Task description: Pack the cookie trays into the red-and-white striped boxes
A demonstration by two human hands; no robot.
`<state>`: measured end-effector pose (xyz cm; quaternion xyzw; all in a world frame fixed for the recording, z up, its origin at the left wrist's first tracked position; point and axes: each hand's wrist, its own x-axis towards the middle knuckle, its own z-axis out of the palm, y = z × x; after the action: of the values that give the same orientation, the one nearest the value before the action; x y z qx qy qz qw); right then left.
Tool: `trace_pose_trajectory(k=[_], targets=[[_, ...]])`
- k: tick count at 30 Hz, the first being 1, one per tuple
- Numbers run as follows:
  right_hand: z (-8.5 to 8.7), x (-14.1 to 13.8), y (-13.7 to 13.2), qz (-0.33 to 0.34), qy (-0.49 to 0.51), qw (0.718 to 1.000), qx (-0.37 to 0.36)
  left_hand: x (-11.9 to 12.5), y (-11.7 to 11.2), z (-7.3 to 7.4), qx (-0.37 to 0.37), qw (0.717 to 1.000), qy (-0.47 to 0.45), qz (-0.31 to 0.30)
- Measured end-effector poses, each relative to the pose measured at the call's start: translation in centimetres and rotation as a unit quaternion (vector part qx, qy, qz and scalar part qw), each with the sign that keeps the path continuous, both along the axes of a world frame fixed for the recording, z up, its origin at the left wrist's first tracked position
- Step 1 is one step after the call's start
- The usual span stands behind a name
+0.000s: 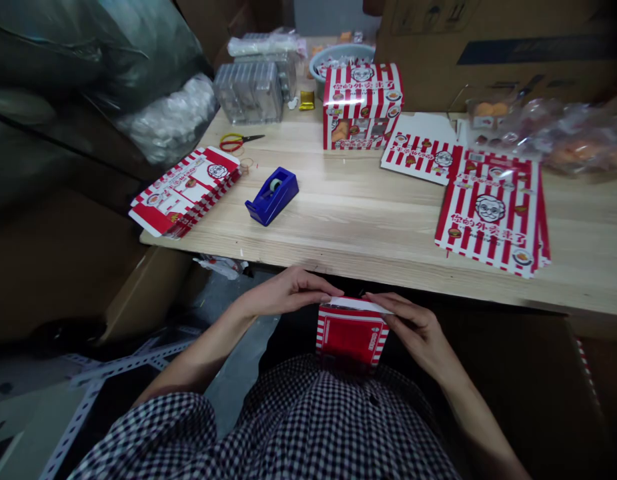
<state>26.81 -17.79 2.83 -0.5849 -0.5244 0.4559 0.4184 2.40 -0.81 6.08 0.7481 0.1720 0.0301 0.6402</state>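
Note:
A red and white striped carton point(352, 335) is held in front of my body, just below the table's front edge. My left hand point(293, 291) pinches its upper left corner between thumb and fingers. At the upper right corner my right hand point(417, 328) grips it, fingers along the white top flap. The carton's far side and lower end are hidden. Beyond it on the table stands a blue tape dispenser point(273, 195). A stack of flat striped cartons point(188, 190) lies at the left, and more flat cartons point(493, 213) lie at the right.
A filled striped box point(362, 100) stands at the back of the wooden table point(338, 220), before a grey bowl point(348, 55). Clear plastic cases point(251, 92) and yellow-handled scissors point(231, 141) are at the back left. Bagged items point(573, 137) sit back right. Large plastic bags point(138, 60) crowd the left.

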Motion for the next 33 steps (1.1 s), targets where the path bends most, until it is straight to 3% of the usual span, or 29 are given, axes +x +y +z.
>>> trace_pose_trajectory(k=[10, 15, 22, 24, 29, 33], targets=[[1.0, 0.6, 0.3, 0.091, -0.036, 0.995, 0.009, -0.9, -1.2, 0.0, -0.069, 0.997, -0.013, 0.014], [1.4, 0.2, 0.9, 0.081, -0.008, 0.997, -0.004, -1.1, -1.7, 0.1, -0.037, 0.999, -0.02, 0.029], [2.2, 0.5, 4.3, 0.107, 0.02, 0.992, -0.068, -1.3, -1.0, -0.3, 0.004, 0.999, -0.008, 0.041], [1.7, 0.1, 4.6, 0.09, 0.05, 0.992, -0.076, -1.5, -0.8, -0.4, 0.014, 0.999, -0.002, 0.052], [-0.1, -2.1, 2.8, -0.049, 0.049, 0.997, -0.034, -1.9, -0.6, -1.2, 0.028, 0.997, -0.001, 0.072], [-0.3, -2.0, 1.4, -0.027, 0.09, 0.995, -0.042, -1.8, -0.8, -1.7, 0.022, 0.996, 0.001, 0.083]])
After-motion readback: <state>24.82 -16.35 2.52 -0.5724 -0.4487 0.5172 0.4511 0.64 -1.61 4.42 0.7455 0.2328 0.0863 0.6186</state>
